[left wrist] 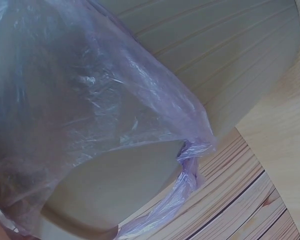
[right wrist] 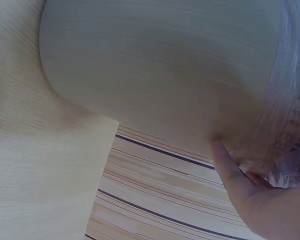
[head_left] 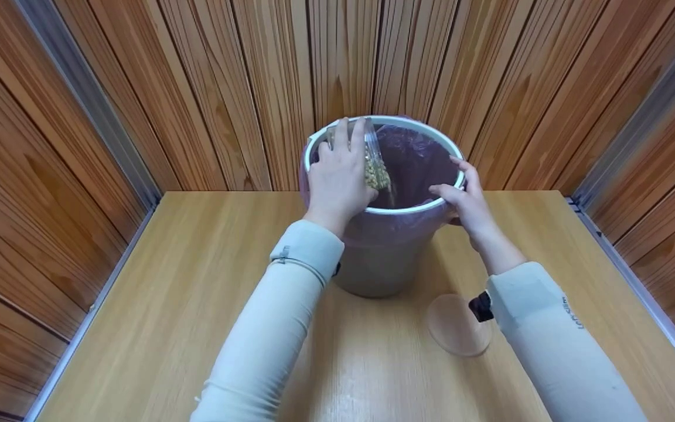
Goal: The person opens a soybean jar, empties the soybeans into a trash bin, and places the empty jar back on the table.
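A grey trash can (head_left: pixel 375 266) with a white rim stands on the table, lined with a thin purplish plastic bag (head_left: pixel 419 155) folded over the rim. My left hand (head_left: pixel 340 173) grips a clear container (head_left: pixel 374 146) inside the mouth of the can. The container is tilted, and small yellow-green pieces (head_left: pixel 377 176) lie toward its lower end. Most of it is hidden behind the hand. My right hand (head_left: pixel 469 202) holds the can's rim on the right, with one fingertip against the outer wall in the right wrist view.
A round translucent lid (head_left: pixel 459 325) lies flat on the wooden table (head_left: pixel 197 293), right of the can and near the right sleeve. A knotted corner of the liner (left wrist: pixel 190 152) hangs outside the can. Wood-panelled walls (head_left: pixel 208 88) enclose the table's back and sides.
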### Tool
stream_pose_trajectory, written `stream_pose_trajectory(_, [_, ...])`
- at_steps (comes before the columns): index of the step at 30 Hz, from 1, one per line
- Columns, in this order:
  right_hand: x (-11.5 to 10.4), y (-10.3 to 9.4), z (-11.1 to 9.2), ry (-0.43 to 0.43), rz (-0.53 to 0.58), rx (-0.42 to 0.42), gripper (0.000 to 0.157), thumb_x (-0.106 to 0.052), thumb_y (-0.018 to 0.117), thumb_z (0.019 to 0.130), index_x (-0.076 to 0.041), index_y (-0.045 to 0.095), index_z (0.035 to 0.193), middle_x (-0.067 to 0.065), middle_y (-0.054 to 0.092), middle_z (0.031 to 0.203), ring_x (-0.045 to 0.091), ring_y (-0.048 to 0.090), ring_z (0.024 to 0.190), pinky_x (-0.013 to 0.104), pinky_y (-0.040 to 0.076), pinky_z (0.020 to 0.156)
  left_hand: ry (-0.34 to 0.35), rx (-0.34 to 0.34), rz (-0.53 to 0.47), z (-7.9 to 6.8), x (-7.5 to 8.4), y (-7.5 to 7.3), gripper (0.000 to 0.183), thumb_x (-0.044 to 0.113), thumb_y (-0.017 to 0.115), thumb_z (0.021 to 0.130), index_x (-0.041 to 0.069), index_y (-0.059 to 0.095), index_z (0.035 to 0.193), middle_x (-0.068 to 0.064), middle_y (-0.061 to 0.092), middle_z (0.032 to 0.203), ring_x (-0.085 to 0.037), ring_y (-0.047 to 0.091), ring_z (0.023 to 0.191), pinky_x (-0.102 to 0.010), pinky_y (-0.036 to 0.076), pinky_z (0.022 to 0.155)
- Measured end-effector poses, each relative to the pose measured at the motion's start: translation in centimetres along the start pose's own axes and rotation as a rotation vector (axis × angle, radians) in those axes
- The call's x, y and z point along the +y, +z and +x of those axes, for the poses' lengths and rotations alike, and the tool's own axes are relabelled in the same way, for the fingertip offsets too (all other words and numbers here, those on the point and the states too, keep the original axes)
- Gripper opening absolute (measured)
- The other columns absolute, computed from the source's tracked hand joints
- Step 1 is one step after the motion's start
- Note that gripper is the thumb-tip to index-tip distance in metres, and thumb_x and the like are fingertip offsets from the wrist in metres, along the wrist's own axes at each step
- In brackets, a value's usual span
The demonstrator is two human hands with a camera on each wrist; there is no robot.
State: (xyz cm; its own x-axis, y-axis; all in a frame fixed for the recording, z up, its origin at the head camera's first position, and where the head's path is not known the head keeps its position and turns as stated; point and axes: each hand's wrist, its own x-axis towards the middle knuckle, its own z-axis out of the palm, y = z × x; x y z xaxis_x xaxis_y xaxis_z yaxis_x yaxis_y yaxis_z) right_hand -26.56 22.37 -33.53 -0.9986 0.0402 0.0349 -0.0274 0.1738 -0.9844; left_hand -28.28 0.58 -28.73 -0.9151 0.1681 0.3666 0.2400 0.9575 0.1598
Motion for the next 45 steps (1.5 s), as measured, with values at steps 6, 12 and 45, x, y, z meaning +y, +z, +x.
stream_pose_trajectory(6, [0.13, -0.19, 0.08, 0.000, -0.007, -0.003, 0.078, -0.023, 0.053, 0.091, -0.021, 0.014, 0.158, 0.015, 0.015, 0.162, 0.033, 0.026, 0.141, 0.060, 0.030, 0.110, 0.007, 0.008, 0.013, 0.01, 0.10, 0.05, 0.110, 0.045, 0.081, 0.077, 0.020, 0.012, 0.159, -0.011, 0.019, 0.164, -0.035, 0.050, 0.125, -0.043, 0.059, 0.079])
stream_pose_trajectory(12, [0.17, -0.19, 0.03, -0.005, -0.013, -0.002, 0.078, -0.023, 0.053, 0.091, -0.021, 0.014, 0.158, 0.015, 0.015, 0.161, 0.034, 0.025, 0.142, 0.061, 0.029, 0.111, 0.010, 0.019, 0.024, -0.06, 0.16, 0.02, 0.105, 0.040, 0.078, 0.080, 0.020, 0.013, 0.159, -0.011, 0.019, 0.164, -0.035, 0.050, 0.125, -0.043, 0.059, 0.078])
stream_pose_trajectory(45, [0.09, -0.05, 0.03, 0.010, -0.016, 0.005, 0.078, -0.025, 0.054, 0.090, -0.022, 0.016, 0.158, 0.013, 0.013, 0.163, 0.032, 0.025, 0.142, 0.060, 0.035, 0.107, 0.021, 0.038, 0.133, -0.16, 0.44, -0.01, 0.101, 0.040, 0.075, 0.083, 0.018, 0.013, 0.159, -0.012, 0.019, 0.164, -0.032, 0.053, 0.118, -0.036, 0.058, 0.065])
